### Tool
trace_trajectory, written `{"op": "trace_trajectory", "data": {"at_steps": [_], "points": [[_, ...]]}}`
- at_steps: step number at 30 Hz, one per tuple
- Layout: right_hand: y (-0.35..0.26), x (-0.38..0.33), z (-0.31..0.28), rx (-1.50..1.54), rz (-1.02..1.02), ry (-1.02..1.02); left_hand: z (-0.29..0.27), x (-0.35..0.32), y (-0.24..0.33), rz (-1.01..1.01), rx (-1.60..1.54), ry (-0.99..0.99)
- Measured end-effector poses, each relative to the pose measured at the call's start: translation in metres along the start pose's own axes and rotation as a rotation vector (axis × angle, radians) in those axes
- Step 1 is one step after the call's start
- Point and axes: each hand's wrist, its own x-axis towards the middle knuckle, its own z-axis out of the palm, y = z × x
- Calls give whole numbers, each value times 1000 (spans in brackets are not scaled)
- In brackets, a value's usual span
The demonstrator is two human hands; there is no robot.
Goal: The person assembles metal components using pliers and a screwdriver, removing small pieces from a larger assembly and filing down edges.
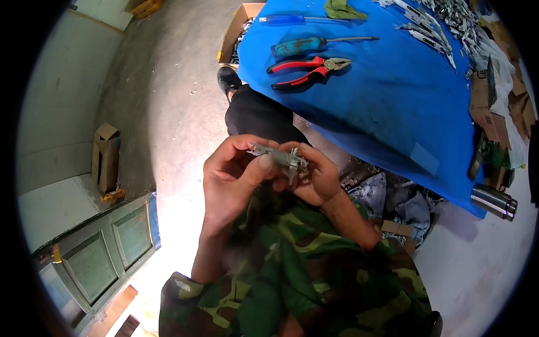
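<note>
A blue-covered table [387, 95] spans twelve to three o'clock. Printed cardboard [489, 115], its print illegible, sits toward three; an open cardboard box [229, 40] at twelve holds small metal parts [245, 32]. Centrally, short of the table's edge, left hand [225, 175] and right hand [324, 178], fingers narrowed, pinch a slim grey part [279, 156].

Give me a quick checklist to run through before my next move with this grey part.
1. Grey part supported: ok, held between the left hand and right hand.
2. Pliers set down: ok, lying on the blue table.
3. Teal screwdriver set down: ok, beside the pliers.
4. Steel flask away from the table's edge: not ok, it is right at the edge.
5. Grey part undamaged: cannot tell, partly covered.
</note>
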Motion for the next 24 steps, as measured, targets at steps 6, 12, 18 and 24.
{"op": "trace_trajectory", "data": {"at_steps": [6,12,18,24], "points": [[-1,6,-22,120,-67,63,-6,0,-10,-20,-125,100],[-7,2,-6,171,-145,185,-17,7,-14,-14,-338,111],[-21,-14,-6,169,-200,262,-13,12,-27,-60,-384,104],[-56,-70,-87,-16,-226,399,-21,25,-36,-99,-371,99]]}}
